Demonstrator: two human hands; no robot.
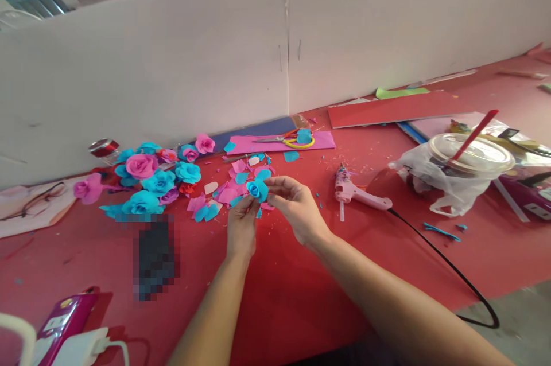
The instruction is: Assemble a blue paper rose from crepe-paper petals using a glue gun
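Note:
A small blue paper flower (257, 189) is held up over the red table, between my two hands. My left hand (241, 220) is closed on its base from below. With thumb and fingers, my right hand (293, 201) pinches a blue petal at the flower's right side. Loose pink and blue paper petals (228, 191) lie scattered just behind and left of my hands. Farther left rests a bunch of finished paper roses (159, 181) in blue, pink, purple and red. To the right, a pink hot glue gun (361, 196) lies on the table, its nozzle hard to make out.
Yellow-handled scissors (299, 140) lie on a pink paper strip (245, 144) near the white partition (193, 56). A lidded cup in a plastic bag (465, 162) stands right. Glasses (32, 204) are far left, a power strip (64, 320) front left. The glue gun's black cable (447, 254) crosses the right side.

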